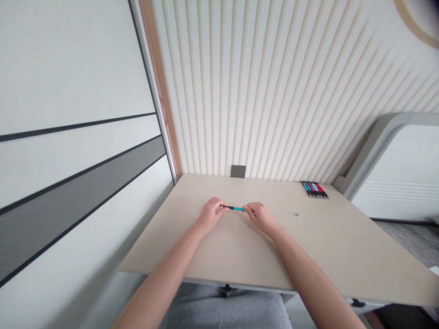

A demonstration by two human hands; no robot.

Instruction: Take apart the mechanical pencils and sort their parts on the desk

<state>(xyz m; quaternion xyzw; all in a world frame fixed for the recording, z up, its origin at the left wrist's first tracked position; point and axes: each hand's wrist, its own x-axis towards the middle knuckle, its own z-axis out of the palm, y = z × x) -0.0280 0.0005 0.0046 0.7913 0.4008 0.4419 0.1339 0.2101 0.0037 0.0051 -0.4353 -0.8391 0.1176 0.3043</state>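
A slim pen [237,209], black toward the left and bright blue toward the right, is held level over the middle of the table. My left hand [211,213] pinches its black end between thumb and fingers. At the blue end, my right hand [259,214] has its fingers closed on the pen too. Both tips of the pen are partly hidden by my fingers. Some way right of my right hand, a small thin object [297,214] lies on the table; it is too small to name.
The beige table [206,265] reaches back to a ribbed wall [240,91] with a dark socket [238,171]. Several pens [314,189] in blue, red, white and black lie side by side at the back right. A white cabinet [75,59] stands left, a grey-white headboard [398,169] right.
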